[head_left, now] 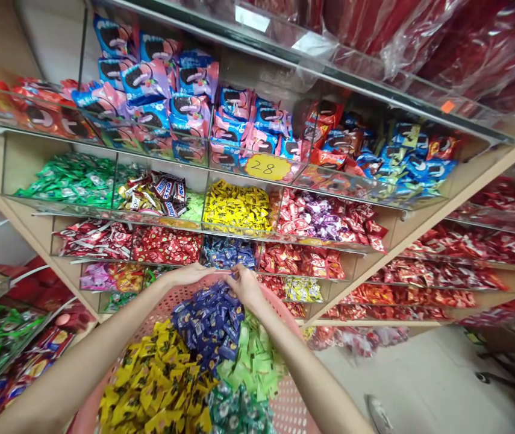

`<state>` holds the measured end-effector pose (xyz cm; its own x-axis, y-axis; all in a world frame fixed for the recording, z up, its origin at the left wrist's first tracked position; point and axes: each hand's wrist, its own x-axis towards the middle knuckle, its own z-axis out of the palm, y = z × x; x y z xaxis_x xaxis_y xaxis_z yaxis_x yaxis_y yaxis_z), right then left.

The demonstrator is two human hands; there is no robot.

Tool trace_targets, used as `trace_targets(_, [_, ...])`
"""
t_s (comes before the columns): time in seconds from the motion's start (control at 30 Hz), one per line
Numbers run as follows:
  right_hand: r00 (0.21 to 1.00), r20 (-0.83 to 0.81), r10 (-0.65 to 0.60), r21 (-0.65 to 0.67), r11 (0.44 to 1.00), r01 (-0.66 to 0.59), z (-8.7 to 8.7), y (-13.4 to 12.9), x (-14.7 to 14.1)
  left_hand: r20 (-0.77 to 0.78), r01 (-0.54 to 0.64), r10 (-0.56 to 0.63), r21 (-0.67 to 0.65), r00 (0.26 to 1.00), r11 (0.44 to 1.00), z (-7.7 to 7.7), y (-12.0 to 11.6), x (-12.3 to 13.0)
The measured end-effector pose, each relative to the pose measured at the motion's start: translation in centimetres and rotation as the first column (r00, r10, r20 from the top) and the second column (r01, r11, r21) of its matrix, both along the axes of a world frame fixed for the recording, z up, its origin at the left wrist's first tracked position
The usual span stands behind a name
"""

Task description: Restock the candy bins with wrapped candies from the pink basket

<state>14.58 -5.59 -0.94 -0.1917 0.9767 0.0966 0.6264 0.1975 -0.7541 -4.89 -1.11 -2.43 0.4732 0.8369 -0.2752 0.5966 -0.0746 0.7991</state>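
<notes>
A pink perforated basket (287, 398) below me holds heaps of wrapped candies: yellow (158, 383), dark blue (209, 322), light green (255, 358) and darker green (239, 410). My left hand (190, 275) lies at the basket's far rim, its fingers stretched toward the right. At the top of the dark blue heap, my right hand (246, 286) has its thumb and fingers bent together by the rim; what they hold, if anything, is too small to tell. Just beyond both hands is a shelf compartment of blue candies (229, 251).
Tiered shelves with clear dividers (162, 224) hold many candies and packaged cookies. A yellow tag (268, 167) reads 28. More red candies (456, 241) stand at the right, green ones (2, 337) at the left. A shoe (378, 415) is on the floor.
</notes>
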Motion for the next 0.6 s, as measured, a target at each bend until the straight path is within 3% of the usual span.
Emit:
trace_targets(0.17, [0.999, -0.013, 0.031, -0.026, 0.999, -0.031, 0.1, 0.4, 1.3, -0.059, -0.033, 0.037, 0.063, 0.998, 0.997, 1.1, -0.5, 0.5])
trace_targets(0.27, [0.994, 0.089, 0.061, 0.004, 0.998, -0.062, -0.6, 0.1, 1.2, -0.092, -0.05, 0.06, 0.112, 0.994, 0.992, 1.2, -0.9, 0.6])
trace_targets(0.47, [0.971, 0.238, 0.034, 0.136, 0.988, -0.068, -0.6, -1.0, 1.4, -0.044, -0.065, 0.068, 0.067, 0.997, 0.996, 1.1, -1.9, 0.7])
trace_targets(0.6, [0.967, 0.228, -0.11, 0.318, 0.948, 0.033, 0.4, -0.6, 3.3, -0.024, -0.108, 0.109, 0.037, 0.994, 0.993, 1.4, -2.5, 0.8])
